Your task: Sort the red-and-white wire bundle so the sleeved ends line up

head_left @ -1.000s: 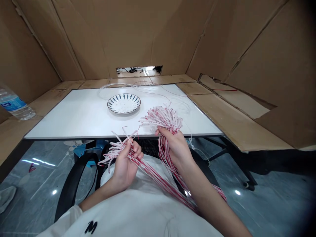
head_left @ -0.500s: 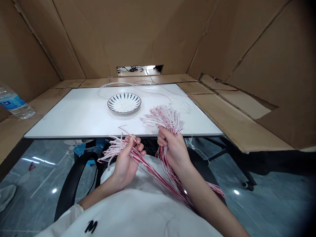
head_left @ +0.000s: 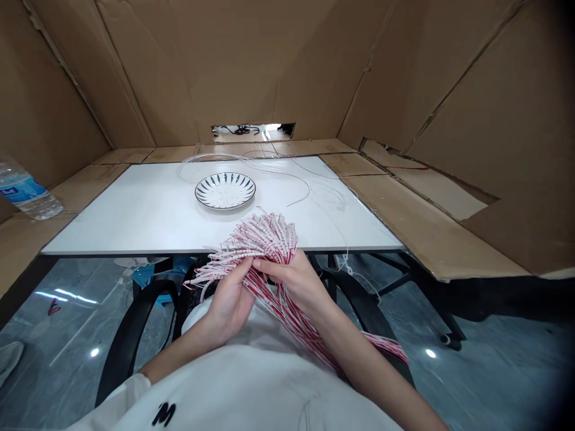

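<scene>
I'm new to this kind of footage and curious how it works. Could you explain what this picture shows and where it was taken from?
This single view comes from a camera worn on a person's head, looking forward and down, so no machine is involved. The left hand and right hand together hold a bundle of red-and-white strands close to the body. Ahead is a white table with a blue-patterned plate and a loop of clear wire on it. Cardboard walls surround the table, and a water bottle lies on cardboard at the left.
</scene>
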Action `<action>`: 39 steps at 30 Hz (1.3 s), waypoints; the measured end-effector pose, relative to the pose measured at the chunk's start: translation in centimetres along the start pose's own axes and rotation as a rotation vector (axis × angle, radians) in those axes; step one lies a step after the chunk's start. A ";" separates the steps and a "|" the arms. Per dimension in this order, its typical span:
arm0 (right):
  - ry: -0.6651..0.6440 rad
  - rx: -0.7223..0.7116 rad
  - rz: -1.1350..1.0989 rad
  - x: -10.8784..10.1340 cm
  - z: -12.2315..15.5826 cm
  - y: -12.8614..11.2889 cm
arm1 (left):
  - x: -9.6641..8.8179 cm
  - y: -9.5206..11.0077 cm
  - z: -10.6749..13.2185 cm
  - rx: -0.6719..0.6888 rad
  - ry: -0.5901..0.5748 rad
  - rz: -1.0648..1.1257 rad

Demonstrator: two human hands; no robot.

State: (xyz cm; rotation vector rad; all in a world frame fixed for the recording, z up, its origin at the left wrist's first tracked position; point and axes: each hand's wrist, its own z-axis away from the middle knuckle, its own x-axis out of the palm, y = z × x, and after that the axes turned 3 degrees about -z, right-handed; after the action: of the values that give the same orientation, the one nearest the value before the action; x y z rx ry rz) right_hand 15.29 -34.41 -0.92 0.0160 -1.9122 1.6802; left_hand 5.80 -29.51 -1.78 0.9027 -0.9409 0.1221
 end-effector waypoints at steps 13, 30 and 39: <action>0.082 0.002 0.119 -1.0 -0.6 -0.4 | -1.6 1.6 -0.1 -0.079 -0.299 -0.536; 0.037 0.047 0.051 -0.3 -0.2 -0.7 | -2.1 2.1 -0.2 0.138 -0.421 -0.963; -0.155 0.095 0.086 -0.5 0.1 -0.2 | -2.5 2.6 -0.1 -0.054 -0.644 -0.898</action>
State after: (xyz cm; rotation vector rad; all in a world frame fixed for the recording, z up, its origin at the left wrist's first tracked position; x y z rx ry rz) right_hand 15.72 -34.73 -0.94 0.1059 -1.9680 1.8749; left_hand 3.14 -27.08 -2.05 1.2661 -1.0235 -1.0055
